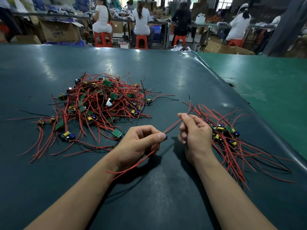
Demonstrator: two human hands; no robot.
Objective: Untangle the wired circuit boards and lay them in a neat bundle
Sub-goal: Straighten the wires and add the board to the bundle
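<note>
A tangled pile of small green circuit boards with red and black wires (99,105) lies left of centre on the dark green mat (166,77). My left hand (141,143) pinches one small board, only a blue part (166,137) showing at my thumb, with red wires trailing below the wrist. My right hand (194,131) grips that board's red and black wires (172,126) between thumb and fingers, stretched taut between both hands. To the right lies a laid-out bundle of boards (226,135), wires fanning up and down.
The dark mat's right edge (249,103) curls up beside a brighter green surface (274,77). Beyond the table's far edge, several people sit on red stools at benches, with cardboard boxes on the floor.
</note>
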